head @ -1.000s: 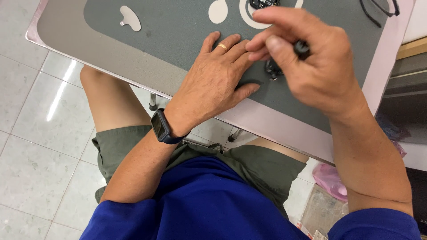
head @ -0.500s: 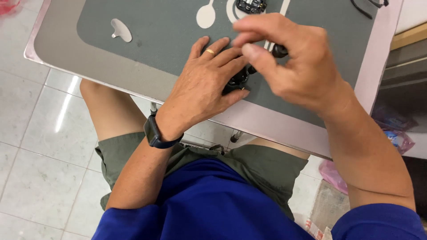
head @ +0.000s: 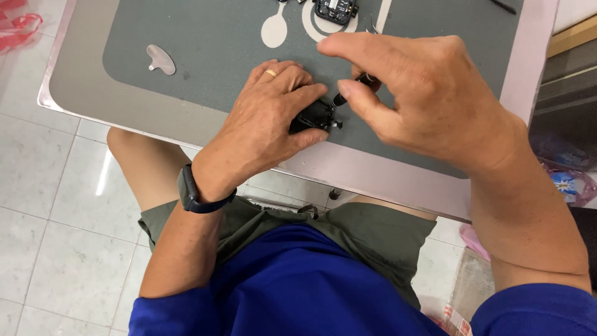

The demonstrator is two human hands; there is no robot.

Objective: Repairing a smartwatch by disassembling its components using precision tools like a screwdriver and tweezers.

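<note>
A small black boxy device (head: pixel 313 116) is pinned flat on the dark grey work mat (head: pixel 205 56) just above the centre of the frame; it is gripped by the left hand (head: pixel 264 127), whose ringed fingers are curled closed over its top and left side, the thumb pressed against its lower edge; a dark smartwatch (head: pixel 189 190) is worn on that wrist. A thin dark-tipped tool (head: pixel 348 92) is pinched between thumb and forefinger of the right hand (head: pixel 429 93), the remaining fingers being loosely bent; its tip is set against the device's upper right corner. A pale grey teardrop-shaped pick (head: pixel 161 59) is seen at the upper left of the mat, well apart; a second black square component (head: pixel 336 9) is placed at the top edge, inside a white ring marking (head: pixel 311 28).
</note>
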